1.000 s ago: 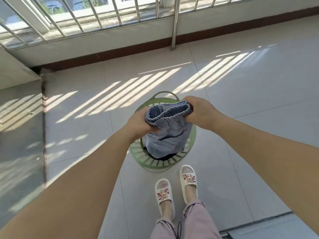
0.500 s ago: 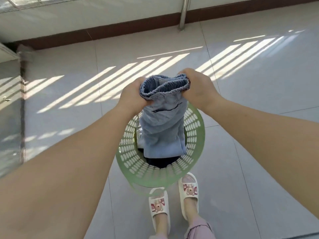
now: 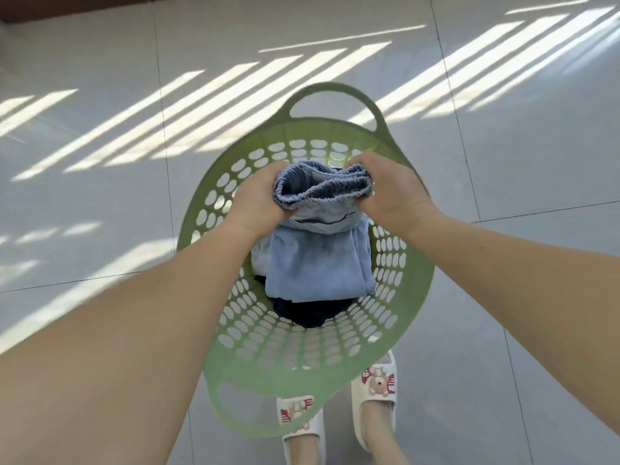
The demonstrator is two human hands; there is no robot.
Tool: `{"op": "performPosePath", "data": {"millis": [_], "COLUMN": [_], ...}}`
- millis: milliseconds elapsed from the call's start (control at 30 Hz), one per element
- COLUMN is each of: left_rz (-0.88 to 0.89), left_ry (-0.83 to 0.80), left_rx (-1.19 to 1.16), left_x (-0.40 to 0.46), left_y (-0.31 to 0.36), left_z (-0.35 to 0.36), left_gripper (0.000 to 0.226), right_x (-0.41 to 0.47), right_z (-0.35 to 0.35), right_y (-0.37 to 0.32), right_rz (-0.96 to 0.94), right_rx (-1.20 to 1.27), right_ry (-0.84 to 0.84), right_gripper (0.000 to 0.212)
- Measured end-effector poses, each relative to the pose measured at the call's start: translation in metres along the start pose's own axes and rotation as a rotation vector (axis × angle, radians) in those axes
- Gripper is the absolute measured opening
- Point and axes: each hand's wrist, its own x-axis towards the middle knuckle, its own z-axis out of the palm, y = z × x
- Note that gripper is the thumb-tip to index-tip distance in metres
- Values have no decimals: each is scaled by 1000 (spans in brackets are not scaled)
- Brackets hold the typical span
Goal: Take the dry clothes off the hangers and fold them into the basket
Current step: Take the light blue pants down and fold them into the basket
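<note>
Nearest me: white slippers (image 3: 375,384) on the tiled floor (image 3: 100,229), toes tucked just under the near rim of the green basket (image 3: 295,391).

Change over the last second: the view has tipped from the window wall to straight down, and the folded blue shorts (image 3: 318,260) have dropped from above the rim to inside the basket mouth. The lower fold now sits on or just over a dark garment (image 3: 303,315) at the bottom; I can't tell if they touch. I judge this piece nearly stowed; only the release is left.

Left hand (image 3: 258,199): fingers curled tight round the left end of the gathered elastic waistband. Right hand (image 3: 392,193): same on the right end, thumb pinching in front.

Beyond: sun stripes on the tiles.
</note>
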Motion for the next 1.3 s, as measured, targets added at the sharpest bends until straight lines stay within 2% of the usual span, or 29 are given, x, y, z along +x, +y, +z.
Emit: {"op": "performPosePath", "data": {"millis": [200,400,467,533,633,800,867,933,1000,1133,1300], "left_rz": [-57,-135,-149,-150,-102,118,182,234,251,204,186], "left_ry": [-84,-369,-394,-316,-108,221,307,340,313,111,-170], "left_rx": [2,87,67,17,-29,-150,-126,-89,-64,8,139], "left_x": [-8,-23,-19,-11,8,32,37,38,34,15,-9], "left_y": [-40,-54,-51,-46,-31,4,11,11,3,-25,-72], "left_z": [36,45,41,34,20,-9,-16,-19,-17,5,43], "left_gripper": [57,55,54,55,55,43,40,38,35,32,37], "right_x": [-9,-17,-13,-4,14,40,46,45,40,20,-7], "right_z": [39,46,41,32,15,-15,-22,-21,-14,16,61], "right_y": [30,41,37,30,16,-9,-16,-17,-13,8,39], "right_rz": [36,44,53,36,-18,-198,-284,-321,-327,-279,-193], "right_rx": [-8,-42,-51,-57,-17,35,8,-21,-37,-72,-157], "right_ry": [-127,-407,-453,-385,-163,208,334,389,381,241,-58], "right_gripper": [34,31,32,28,29,29,26,25,25,27,28]}}
